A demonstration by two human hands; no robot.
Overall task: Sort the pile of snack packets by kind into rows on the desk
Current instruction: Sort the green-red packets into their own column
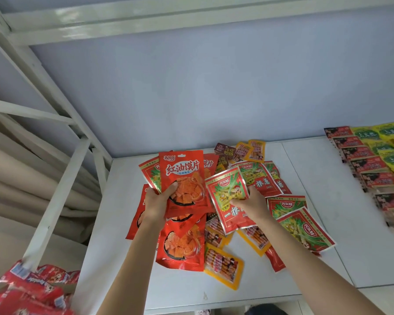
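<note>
Nearest the camera, at the lower left, a heap of red wrappers sits blurred and unreadable. Past it, on the white desk, lies the unsorted pile — orange-red pouches, yellow packets of small sausages and red-and-green foil bags overlapping every way.

The left hand grips an orange-red pouch by its lower edge, thumb across the front, holding it upright above the pile. Its label reads 红油馍片. The right hand pinches a red-and-green foil bag at its right side, thumb on the printed face; the bag tilts, showing 光头娃 in a red oval and the start of 一根.

These packets look light, thin and slick, I judge — the foil would slide easily against its neighbours and crumple if squeezed mid-panel, and the chips inside likely break. The flat sealed edges seem the safest hold.

Further back lie small brown packets marked 冷吃鸭肠. At the far right stand finished rows: dark red packets and yellow-green ones, their writing too small to read.
</note>
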